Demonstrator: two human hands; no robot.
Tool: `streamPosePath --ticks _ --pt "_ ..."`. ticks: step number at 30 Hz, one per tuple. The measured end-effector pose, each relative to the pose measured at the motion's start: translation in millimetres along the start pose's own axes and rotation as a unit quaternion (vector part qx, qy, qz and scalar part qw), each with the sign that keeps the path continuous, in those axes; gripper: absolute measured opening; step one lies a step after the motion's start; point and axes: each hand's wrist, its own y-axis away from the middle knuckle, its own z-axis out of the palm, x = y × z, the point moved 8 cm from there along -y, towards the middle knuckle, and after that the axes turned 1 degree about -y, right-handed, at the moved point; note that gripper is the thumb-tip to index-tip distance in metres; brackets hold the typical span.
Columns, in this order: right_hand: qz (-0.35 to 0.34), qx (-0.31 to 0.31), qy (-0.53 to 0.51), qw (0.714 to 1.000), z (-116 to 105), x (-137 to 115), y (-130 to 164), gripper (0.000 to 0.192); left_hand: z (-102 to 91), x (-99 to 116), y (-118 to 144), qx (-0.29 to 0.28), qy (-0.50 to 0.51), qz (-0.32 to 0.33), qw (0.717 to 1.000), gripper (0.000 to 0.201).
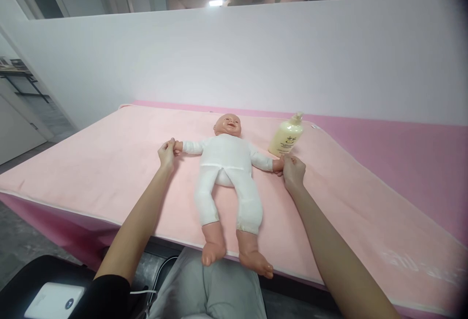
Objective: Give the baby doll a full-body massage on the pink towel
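1. My left hand (167, 153) has its fingers pinched shut on one small hand of the smooth plastic baby doll in a soft white cloth romper (226, 173).
2. My right hand (292, 170) is curled closed round the doll's other hand.
3. The doll lies face up, arms spread, on the fuzzy pale pink blanket (91, 163), bare feet over the near edge.
4. A cream plastic pump bottle (287, 136) stands just beside my right hand; its small label is too blurred to read.
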Motion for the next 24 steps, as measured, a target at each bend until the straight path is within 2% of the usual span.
streamPosePath --ticks 5,10,17,24 --pt "0.012 0.012 -0.021 1.0 0.6 -0.5 3.3 0.021 -1.4 0.7 -0.9 0.025 -0.002 0.0 1.0 0.035" --pt "0.012 0.047 -0.033 0.998 -3.3 -1.1 4.3 0.038 -4.9 -3.2 -3.0 0.058 0.012 -0.029 0.998 0.044" --pt "-0.001 0.027 0.013 1.0 -2.4 -0.6 0.3 0.038 -4.5 -4.5 -5.2 0.054 0.004 -0.015 0.998 0.045" --pt "0.0 0.012 -0.006 1.0 -0.3 -2.0 2.7 0.03 -0.9 -3.4 -5.7 0.022 -0.007 0.029 0.999 0.032"
